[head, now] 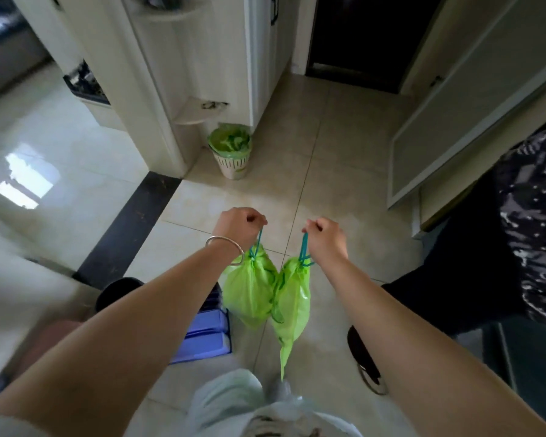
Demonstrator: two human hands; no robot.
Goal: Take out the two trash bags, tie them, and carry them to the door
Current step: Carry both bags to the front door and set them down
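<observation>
Each hand was clamped on a teal drawstring: the left hand held the left bag and the right hand held the right bag, both green, cinched shut and hanging clear of the tiled floor, touching each other between the forearms. The step in hand looked like the carry to the dark doorway ahead. Done well, it probably meant keeping both fists closed on the loops, holding the bags slightly apart so they would not swing together, and passing right of the bin by the cabinet corner.
</observation>
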